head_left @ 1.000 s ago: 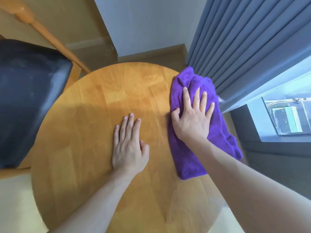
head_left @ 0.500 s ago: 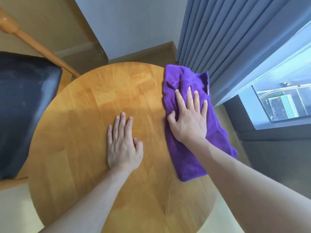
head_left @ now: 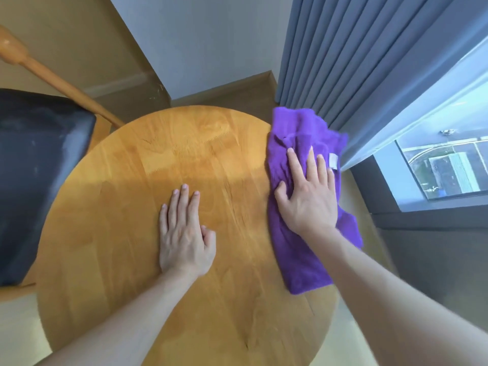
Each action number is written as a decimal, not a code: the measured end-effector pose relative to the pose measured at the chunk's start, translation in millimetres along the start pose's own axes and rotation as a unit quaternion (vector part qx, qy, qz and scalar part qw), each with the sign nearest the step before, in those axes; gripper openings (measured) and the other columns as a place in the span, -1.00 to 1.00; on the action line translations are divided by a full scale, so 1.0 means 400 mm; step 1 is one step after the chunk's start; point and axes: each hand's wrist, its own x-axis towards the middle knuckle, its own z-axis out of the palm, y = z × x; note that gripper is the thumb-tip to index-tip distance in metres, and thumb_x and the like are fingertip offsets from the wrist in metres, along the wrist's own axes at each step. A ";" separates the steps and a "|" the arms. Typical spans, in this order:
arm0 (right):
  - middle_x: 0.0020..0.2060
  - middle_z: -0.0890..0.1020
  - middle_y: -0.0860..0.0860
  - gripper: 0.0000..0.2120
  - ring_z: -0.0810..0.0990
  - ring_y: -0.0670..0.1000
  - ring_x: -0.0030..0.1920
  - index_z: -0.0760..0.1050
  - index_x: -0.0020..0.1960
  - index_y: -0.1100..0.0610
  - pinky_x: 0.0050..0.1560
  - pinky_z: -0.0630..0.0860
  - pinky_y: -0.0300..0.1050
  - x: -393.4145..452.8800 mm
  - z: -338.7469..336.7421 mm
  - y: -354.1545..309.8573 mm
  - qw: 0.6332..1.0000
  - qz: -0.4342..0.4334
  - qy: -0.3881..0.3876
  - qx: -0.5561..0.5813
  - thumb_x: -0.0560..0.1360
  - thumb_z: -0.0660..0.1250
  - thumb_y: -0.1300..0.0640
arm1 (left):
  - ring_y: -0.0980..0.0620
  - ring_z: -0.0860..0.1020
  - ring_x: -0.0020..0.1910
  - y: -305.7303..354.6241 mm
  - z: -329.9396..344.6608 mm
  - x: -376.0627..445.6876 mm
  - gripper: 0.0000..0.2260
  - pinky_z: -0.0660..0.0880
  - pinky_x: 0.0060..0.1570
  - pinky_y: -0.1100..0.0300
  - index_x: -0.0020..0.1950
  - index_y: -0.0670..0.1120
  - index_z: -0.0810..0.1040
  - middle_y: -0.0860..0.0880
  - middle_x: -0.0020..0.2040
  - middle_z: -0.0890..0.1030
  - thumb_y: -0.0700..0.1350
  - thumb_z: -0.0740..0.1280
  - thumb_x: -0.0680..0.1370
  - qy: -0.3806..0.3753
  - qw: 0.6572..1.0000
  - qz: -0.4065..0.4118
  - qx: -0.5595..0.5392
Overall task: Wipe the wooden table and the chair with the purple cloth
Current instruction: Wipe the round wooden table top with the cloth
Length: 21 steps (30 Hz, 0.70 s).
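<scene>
A round wooden table (head_left: 126,212) fills the middle of the view. The purple cloth (head_left: 298,249) lies stretched along its right edge, partly hanging over the rim. My right hand (head_left: 309,196) presses flat on the cloth with straight fingers. My left hand (head_left: 184,233) rests flat on the bare tabletop at the centre, fingers straight. The chair (head_left: 39,165), with a dark padded seat and a light wooden frame, stands at the table's left side.
Grey curtains (head_left: 351,56) hang just behind the cloth at the right. A window (head_left: 443,165) lies further right. A white wall corner (head_left: 198,43) stands beyond the table's far edge, with wood flooring around it.
My right hand has slid the purple cloth toward the table's far right edge, and the cloth has stretched out. My left hand stays flat on the tabletop.
</scene>
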 end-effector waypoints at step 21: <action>0.65 0.07 0.02 -0.36 -0.06 0.17 0.65 0.06 0.65 -0.10 0.60 -0.06 0.26 -0.230 0.066 -0.136 0.997 -0.074 -0.026 0.027 0.59 0.11 -0.09 | -0.12 0.11 0.66 0.005 -0.017 -0.001 -0.32 0.05 0.61 -0.17 0.61 -0.16 0.26 -0.15 0.66 0.18 -0.07 0.09 0.46 0.010 1.000 0.007 -0.012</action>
